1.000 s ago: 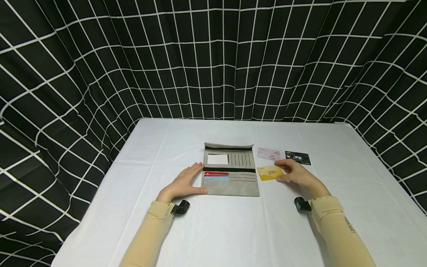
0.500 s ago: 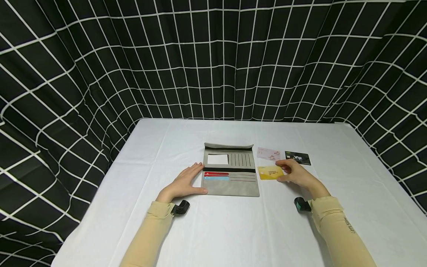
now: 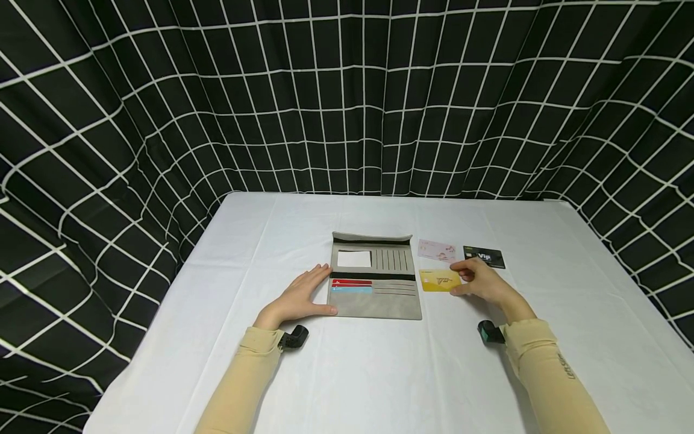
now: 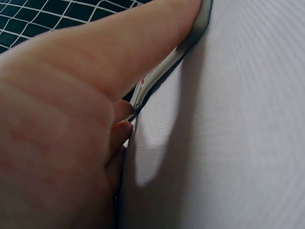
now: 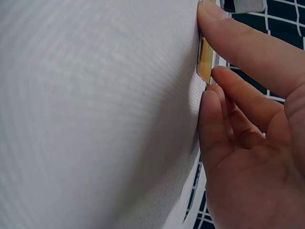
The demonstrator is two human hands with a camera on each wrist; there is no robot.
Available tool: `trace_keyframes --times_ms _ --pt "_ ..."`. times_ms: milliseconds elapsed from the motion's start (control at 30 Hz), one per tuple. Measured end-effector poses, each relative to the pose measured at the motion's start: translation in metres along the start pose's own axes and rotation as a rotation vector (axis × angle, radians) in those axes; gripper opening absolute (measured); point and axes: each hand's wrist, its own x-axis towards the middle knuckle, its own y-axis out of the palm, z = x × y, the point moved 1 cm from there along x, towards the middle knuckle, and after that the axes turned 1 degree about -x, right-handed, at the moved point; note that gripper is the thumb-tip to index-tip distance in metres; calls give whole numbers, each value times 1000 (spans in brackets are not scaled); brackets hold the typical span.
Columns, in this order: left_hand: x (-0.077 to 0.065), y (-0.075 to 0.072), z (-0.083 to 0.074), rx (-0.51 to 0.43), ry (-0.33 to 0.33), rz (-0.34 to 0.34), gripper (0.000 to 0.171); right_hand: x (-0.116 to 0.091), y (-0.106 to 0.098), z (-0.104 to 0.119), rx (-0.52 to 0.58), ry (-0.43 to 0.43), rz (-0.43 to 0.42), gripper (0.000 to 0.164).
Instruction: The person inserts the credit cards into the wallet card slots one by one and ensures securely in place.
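Observation:
An unfolded grey wallet [image 3: 379, 308] lies on the white table in the head view. My left hand [image 3: 295, 298] rests flat at its left edge, thumb and fingertips just over the border. Red cards [image 3: 341, 283] and a light-blue card [image 3: 349, 290] sit in the wallet's lower left slots. To the wallet's right, my right hand [image 3: 485, 284] holds a yellow card [image 3: 438, 280] by its right end, between thumb and fingers. The right wrist view shows the yellow card's [image 5: 205, 59] edge low against the cloth, thumb above it and fingers below.
Behind the yellow card lie a pale pink card [image 3: 436, 249] and a black Vip card [image 3: 492, 258], the latter partly behind my right fingers. A white insert [image 3: 353, 259] fills the wallet's upper window. A black curtain [image 3: 347, 108] with white grid lines surrounds the table.
The yellow card has turned slightly from a tilt to lie square with the wallet, shifting a little to the right with my right fingers. My left hand and the wallet stay put.

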Motion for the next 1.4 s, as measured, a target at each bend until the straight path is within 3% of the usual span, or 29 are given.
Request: trace_keyframes --times_ms 400,600,800,1400 --pt "1 1 2 6 -6 5 97 3 -2 1 -34 58 11 55" --pt "0 0 1 6 -4 4 96 3 -1 3 -28 50 -4 43" --pt "0 0 1 9 -3 4 97 4 -1 2 -53 43 -9 53" --pt "-1 0 0 6 6 -6 96 3 -1 7 -57 56 9 54"
